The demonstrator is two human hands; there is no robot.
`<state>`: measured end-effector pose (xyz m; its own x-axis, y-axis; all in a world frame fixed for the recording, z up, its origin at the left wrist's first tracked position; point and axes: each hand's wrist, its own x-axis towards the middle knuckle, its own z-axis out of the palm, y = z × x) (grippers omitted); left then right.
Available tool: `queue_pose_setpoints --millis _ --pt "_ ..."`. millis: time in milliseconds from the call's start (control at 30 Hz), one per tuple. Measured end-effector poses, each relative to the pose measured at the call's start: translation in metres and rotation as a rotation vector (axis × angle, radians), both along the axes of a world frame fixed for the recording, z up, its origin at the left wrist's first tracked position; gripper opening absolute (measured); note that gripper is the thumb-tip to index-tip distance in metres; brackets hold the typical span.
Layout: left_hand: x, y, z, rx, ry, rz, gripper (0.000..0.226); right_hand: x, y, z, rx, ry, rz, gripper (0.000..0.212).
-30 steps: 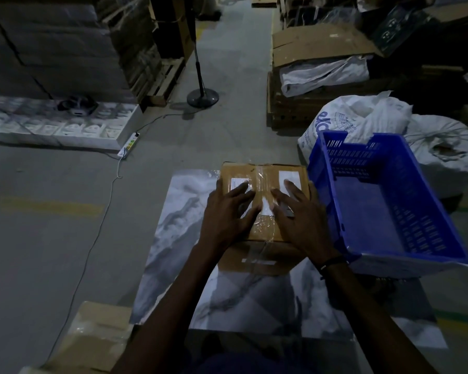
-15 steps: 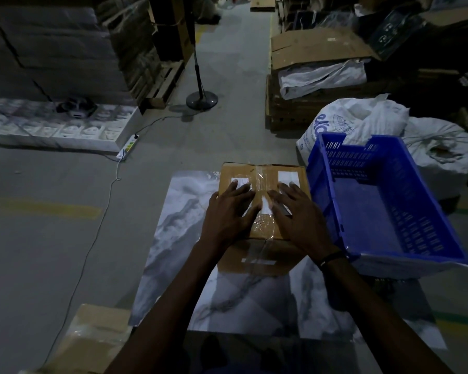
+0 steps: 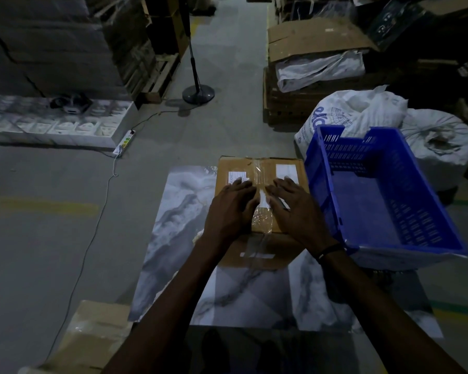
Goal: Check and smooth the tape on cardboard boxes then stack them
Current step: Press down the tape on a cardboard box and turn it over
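Risk of creasing the clear tape strip [image 3: 260,182] along the top seam of the cardboard box [image 3: 257,211] on the marble-patterned tabletop [image 3: 181,225], just beside the blue plastic crate [image 3: 384,190]. Left hand [image 3: 227,211] and right hand [image 3: 295,209] flat, fingers straight, pressing the lid on either side of the seam, gripping nothing. Wrinkled film near the front edge, possibly a trapped bubble, hard to tell in the dim light; uneven pressure from 2 palms likely to fold it instead of flattening it. Chance too of shoving the box into the crate wall. Second taped carton [image 3: 92,338] low at left, awaiting stacking.
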<state>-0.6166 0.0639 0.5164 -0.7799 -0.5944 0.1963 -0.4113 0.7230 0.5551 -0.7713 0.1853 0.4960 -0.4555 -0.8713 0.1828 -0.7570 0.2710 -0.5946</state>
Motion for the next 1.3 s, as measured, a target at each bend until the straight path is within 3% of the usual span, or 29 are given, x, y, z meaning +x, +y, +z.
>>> queue_pose_setpoints --millis 167,467,533,700,833,900,1067,1300 --pt "-0.001 0.005 -0.003 0.009 0.086 0.051 0.025 0.001 0.004 -0.005 -0.052 0.027 0.037 0.037" --pt "0.001 -0.003 0.003 0.149 0.001 -0.059 0.020 -0.006 -0.001 0.006 0.052 -0.041 0.061 0.042" --pt "0.002 -0.002 0.003 0.154 -0.003 -0.075 0.012 -0.008 0.001 0.003 0.084 -0.027 0.088 0.044" --pt "0.003 0.003 0.011 0.120 -0.013 -0.093 0.017 -0.002 0.005 0.005 0.087 -0.008 0.093 0.048" --pt "-0.004 -0.005 0.023 0.095 -0.189 -0.123 0.061 0.000 0.001 0.011 0.197 0.200 0.117 0.057" --pt "-0.009 -0.013 0.028 0.075 -0.293 -0.153 0.067 0.000 -0.002 0.015 0.242 0.243 0.114 0.061" --pt "-0.017 -0.020 0.025 0.041 -0.366 -0.172 0.058 0.001 -0.004 0.018 0.253 0.226 0.114 0.061" --pt "-0.010 0.003 0.016 -0.114 -0.159 -0.056 0.016 -0.005 -0.006 0.021 0.241 0.113 0.118 0.055"
